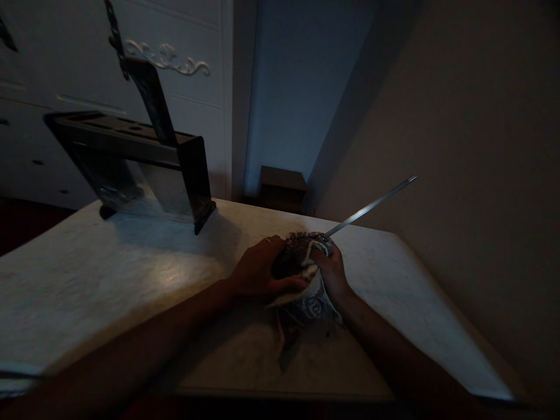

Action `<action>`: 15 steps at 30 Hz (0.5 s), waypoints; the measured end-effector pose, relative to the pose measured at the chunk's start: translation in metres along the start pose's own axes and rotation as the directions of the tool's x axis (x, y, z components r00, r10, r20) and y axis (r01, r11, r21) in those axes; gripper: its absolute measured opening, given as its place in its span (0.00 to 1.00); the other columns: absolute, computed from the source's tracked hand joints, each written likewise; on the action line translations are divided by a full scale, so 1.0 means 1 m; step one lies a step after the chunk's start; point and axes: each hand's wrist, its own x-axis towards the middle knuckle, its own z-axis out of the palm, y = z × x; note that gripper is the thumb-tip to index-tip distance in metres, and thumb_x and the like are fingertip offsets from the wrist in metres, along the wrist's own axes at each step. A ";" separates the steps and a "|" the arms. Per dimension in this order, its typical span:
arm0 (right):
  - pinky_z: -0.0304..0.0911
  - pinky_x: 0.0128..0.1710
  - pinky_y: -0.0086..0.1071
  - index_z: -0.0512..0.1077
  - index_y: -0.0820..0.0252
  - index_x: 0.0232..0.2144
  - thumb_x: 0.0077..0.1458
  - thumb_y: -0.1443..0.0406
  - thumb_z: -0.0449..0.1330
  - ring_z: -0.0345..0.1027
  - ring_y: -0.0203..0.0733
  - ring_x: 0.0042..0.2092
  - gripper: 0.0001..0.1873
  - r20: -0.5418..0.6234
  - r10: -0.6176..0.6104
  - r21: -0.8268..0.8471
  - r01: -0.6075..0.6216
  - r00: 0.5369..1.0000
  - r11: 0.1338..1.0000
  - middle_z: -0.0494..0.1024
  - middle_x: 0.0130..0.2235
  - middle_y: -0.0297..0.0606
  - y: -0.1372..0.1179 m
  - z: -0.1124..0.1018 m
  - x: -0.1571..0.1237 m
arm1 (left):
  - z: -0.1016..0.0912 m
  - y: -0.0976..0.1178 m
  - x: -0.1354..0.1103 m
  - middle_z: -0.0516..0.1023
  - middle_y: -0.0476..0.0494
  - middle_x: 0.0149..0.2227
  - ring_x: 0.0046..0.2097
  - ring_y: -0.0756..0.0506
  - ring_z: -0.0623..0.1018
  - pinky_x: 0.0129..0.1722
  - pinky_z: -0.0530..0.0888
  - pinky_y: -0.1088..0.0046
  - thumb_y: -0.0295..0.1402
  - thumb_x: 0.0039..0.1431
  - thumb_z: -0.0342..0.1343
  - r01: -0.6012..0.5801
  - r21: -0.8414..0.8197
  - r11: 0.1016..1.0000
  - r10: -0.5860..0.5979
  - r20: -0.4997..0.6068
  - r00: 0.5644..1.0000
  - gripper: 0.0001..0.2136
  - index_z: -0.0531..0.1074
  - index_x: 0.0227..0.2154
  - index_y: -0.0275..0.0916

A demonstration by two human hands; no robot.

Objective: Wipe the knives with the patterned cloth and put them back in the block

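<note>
I have both hands on the cloth [312,303], over the table [131,280], to the right of the stand [126,149] and nearer me. My left hand [258,268] grasps the cloth loosely, thumb along the near side, fingers curled over the far side. My right hand [333,269] clasps it by the base of the rod [371,204]; some fingers are hidden, and on this dim feed I cannot tell whether they grip the rod too. I judge the step in hand to be handling the cloth around that base; the next move calls for a steady right grip. The rod slants up, away from the stand, toward the wall [472,146], so I'd swing it rightward cautiously. Bare tabletop between stand and cloth offers open room; the table's near edge is close below.
</note>
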 end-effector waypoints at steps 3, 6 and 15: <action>0.66 0.30 0.31 0.73 0.56 0.29 0.35 0.62 0.68 0.69 0.38 0.29 0.14 -0.003 -0.004 -0.014 0.004 1.000 1.000 0.78 0.27 0.29 0.001 -0.001 0.002 | 0.004 0.000 0.000 0.72 0.43 0.37 0.37 0.43 0.71 0.34 0.67 0.68 0.49 0.49 0.61 0.014 0.101 0.995 -0.016 0.020 1.000 0.21 0.66 0.38 0.39; 0.66 0.30 0.31 0.73 0.56 0.30 0.35 0.62 0.69 0.69 0.39 0.29 0.15 0.011 0.002 -0.013 -0.002 1.000 1.000 0.78 0.27 0.30 0.003 -0.002 0.002 | 0.008 0.000 0.000 0.73 0.43 0.35 0.37 0.43 0.72 0.35 0.68 0.69 0.41 0.56 0.57 -0.011 0.150 0.989 0.011 0.000 1.000 0.11 0.68 0.37 0.39; 0.68 0.37 0.35 0.73 0.56 0.32 0.35 0.59 0.70 0.72 0.42 0.34 0.18 0.038 -0.006 -0.075 0.009 0.999 0.997 0.80 0.31 0.32 0.009 -0.007 0.004 | 0.010 -0.006 -0.002 0.78 0.46 0.35 0.36 0.47 0.75 0.33 0.67 0.74 0.25 0.58 0.51 -0.155 0.133 0.979 0.167 -0.085 0.982 0.07 0.73 0.35 0.40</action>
